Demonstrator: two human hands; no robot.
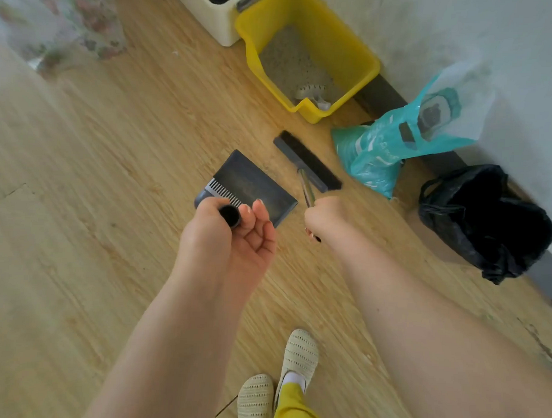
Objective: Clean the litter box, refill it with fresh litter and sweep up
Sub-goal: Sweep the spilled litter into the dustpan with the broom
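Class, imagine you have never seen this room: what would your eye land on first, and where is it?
The bright yellow litter box by the wall at top centre, litter and a scoop inside. Then the two hands mid-frame: the left hand holds the dustpan handle, the right hand grips the broom. A teal bag and black bag sit right.

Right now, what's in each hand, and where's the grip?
Left hand grips the dustpan by the top end of its handle. Right hand grips the broom on its metal handle, just above the brush head.

Cream bin (212,16), floral fabric (65,23), pale slippers (299,356) on wood floor (81,202).
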